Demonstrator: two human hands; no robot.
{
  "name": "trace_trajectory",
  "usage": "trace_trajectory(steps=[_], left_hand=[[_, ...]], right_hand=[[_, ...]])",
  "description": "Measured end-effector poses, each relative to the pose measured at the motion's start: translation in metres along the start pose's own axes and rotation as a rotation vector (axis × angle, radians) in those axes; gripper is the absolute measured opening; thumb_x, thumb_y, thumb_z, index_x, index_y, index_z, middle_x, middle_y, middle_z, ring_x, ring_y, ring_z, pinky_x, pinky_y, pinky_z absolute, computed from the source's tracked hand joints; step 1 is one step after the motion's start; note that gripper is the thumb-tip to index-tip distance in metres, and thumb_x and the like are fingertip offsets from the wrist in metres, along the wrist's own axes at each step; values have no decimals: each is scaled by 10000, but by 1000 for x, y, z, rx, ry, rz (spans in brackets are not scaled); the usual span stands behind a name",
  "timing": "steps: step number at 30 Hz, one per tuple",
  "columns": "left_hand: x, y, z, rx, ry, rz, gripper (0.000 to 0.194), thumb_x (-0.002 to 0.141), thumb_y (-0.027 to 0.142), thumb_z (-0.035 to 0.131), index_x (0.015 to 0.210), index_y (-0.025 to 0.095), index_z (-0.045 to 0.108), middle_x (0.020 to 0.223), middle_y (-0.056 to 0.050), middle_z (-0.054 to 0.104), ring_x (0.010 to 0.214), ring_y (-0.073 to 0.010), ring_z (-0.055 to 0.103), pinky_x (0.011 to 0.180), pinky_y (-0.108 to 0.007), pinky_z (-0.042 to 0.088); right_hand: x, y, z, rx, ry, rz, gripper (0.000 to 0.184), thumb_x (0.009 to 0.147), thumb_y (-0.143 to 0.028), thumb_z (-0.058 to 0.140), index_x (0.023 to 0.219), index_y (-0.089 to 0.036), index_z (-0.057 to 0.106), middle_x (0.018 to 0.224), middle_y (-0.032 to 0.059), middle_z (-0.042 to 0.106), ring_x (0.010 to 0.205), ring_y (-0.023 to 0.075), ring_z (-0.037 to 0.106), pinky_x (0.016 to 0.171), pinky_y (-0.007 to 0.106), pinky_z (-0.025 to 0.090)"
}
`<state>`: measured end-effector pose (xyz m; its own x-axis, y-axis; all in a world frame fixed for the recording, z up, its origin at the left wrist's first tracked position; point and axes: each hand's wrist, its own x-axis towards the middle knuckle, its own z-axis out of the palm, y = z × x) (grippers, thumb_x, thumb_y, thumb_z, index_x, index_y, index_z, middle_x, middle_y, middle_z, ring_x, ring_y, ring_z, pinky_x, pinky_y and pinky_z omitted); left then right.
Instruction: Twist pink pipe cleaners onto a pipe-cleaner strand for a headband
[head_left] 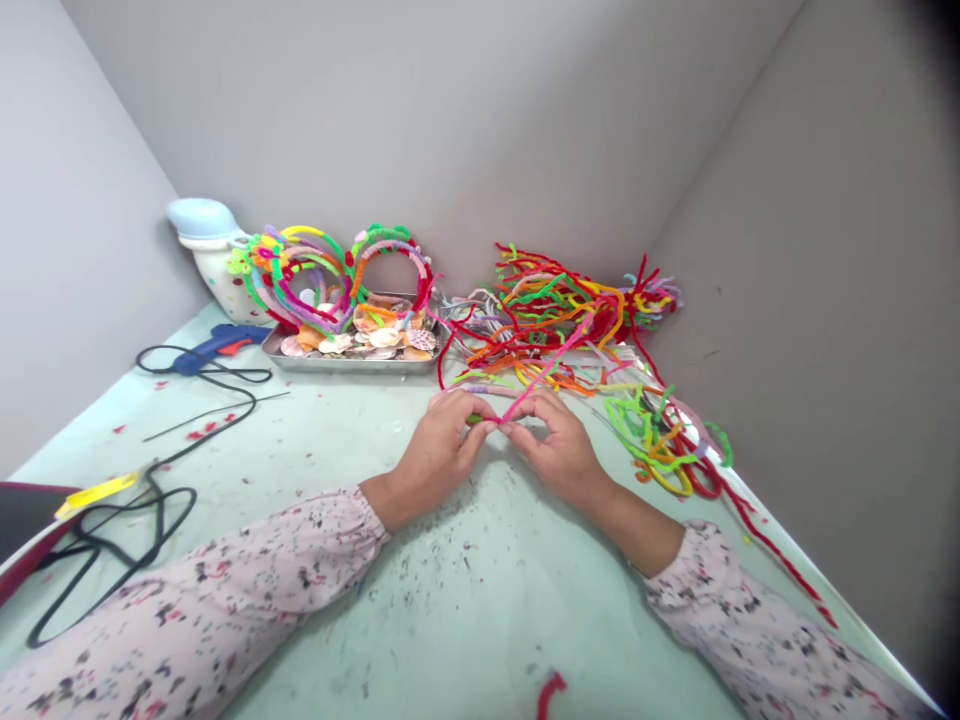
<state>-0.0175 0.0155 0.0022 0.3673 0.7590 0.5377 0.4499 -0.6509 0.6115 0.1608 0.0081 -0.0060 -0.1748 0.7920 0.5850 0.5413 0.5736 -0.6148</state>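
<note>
My left hand (442, 440) and my right hand (555, 440) meet over the middle of the table, fingertips almost touching. Both are closed in a pinch on a bright pink pipe cleaner (546, 372), whose long free end slants up to the right. A short green piece (474, 419) shows beside my left thumb; whether it joins the pink one is hidden by the fingers. Just behind my fingers runs a pale lavender wrapped band (480, 389), partly covered by both hands.
A metal tray (352, 366) holds seashells and several wrapped headbands (304, 285). Loose pipe cleaners (555, 310) pile up at back right, with green loops (637, 430) nearer. Left lie a blue glue gun (206, 350), a black cord (157, 480) and a white container (217, 270).
</note>
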Motion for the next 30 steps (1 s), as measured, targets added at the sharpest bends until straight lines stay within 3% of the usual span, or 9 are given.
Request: trace_trajectory(steps=[30], left_hand=[[0, -1, 1, 54, -22, 34, 28, 864, 184, 538, 865, 180, 566, 859, -14, 623, 847, -165, 544, 835, -324, 396]], right_hand=[[-1, -2, 0, 25, -38, 51, 34, 802, -215, 604, 783, -220, 576, 813, 0, 578, 854, 177, 559, 798, 323, 436]])
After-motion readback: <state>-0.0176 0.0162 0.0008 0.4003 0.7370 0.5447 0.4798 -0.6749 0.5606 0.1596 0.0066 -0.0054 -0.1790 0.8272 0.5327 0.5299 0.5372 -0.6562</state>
